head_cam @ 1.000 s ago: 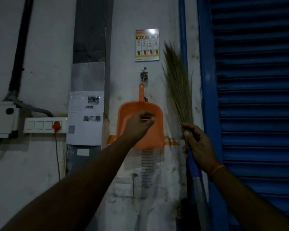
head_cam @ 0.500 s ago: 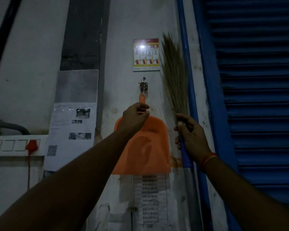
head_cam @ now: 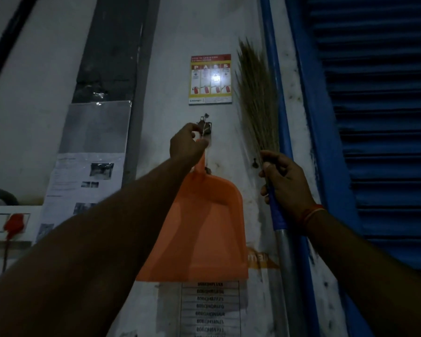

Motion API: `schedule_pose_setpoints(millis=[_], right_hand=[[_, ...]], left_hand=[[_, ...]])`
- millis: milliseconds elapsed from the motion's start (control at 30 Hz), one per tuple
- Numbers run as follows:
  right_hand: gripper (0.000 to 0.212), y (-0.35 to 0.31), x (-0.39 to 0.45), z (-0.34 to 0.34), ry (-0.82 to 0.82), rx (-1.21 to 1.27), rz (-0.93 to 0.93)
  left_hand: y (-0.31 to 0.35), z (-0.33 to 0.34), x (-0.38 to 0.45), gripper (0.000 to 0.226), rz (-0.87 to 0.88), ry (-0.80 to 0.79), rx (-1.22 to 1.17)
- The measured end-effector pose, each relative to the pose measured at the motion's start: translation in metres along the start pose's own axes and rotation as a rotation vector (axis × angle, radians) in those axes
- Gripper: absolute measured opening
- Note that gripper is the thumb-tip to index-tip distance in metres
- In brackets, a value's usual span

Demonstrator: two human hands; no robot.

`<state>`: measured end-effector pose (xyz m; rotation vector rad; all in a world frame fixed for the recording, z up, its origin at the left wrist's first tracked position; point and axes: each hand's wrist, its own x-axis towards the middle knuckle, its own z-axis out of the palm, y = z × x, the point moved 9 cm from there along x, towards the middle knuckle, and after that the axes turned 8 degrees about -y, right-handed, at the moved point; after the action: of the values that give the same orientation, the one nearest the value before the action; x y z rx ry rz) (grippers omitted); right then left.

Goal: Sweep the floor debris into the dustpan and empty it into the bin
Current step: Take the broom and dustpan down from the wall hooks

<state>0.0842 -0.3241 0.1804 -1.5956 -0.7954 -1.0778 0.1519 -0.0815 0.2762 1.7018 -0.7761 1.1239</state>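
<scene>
Pinched the top of the dustpan [head_cam: 204, 227] handle with the left hand [head_cam: 187, 144], fingers curled tight, right up at the hook [head_cam: 206, 126] on the wall. Hung straight down from there, thin handle up and wide mouth down, close to the wall. Looked tied to the hook by a thin string [head_cam: 204, 132]. Could not tell in the dim light if off the hook yet.

Gripped the broom [head_cam: 258, 93] with the right hand [head_cam: 284, 183], fingers wrapped round the spot where the brush meets the blue stick. Stood it upright, brush up and stick down, just right of the dustpan and just beside the blue shutter [head_cam: 374, 142].

Probably needed a small lift up and then a pull away from the wall to slip the string free. Best done with the left hand, already there and much nearer. Kept the right hand busy with the broom anyway.

Saw a poster [head_cam: 210, 79] just above the hook, so little room to go up. Saw a small peg [head_cam: 254, 162] between dustpan and broom. Saw papers [head_cam: 88, 181] and a white switch board [head_cam: 0, 222] well off to the left, and a list [head_cam: 209, 310] stuck just under the dustpan. Saw no floor, dirt or bin.
</scene>
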Motion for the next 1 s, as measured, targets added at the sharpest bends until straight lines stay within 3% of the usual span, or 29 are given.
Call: schedule_pose_setpoints(millis=[333,633,1000], right_hand=[[0.028,0.017,0.010,-0.001,-0.045,0.057,-0.031],[0.027,0.029,0.017,0.003,-0.045,0.081,-0.043],[0.027,0.039,0.025,0.005,-0.066,0.104,-0.031]], left_hand=[[-0.001,0.021,0.002,0.060,0.006,-0.200,0.048],[-0.028,0.016,0.006,0.054,-0.103,-0.372,-0.006],[-0.015,0.007,0.037,0.052,-0.076,-0.301,-0.205]])
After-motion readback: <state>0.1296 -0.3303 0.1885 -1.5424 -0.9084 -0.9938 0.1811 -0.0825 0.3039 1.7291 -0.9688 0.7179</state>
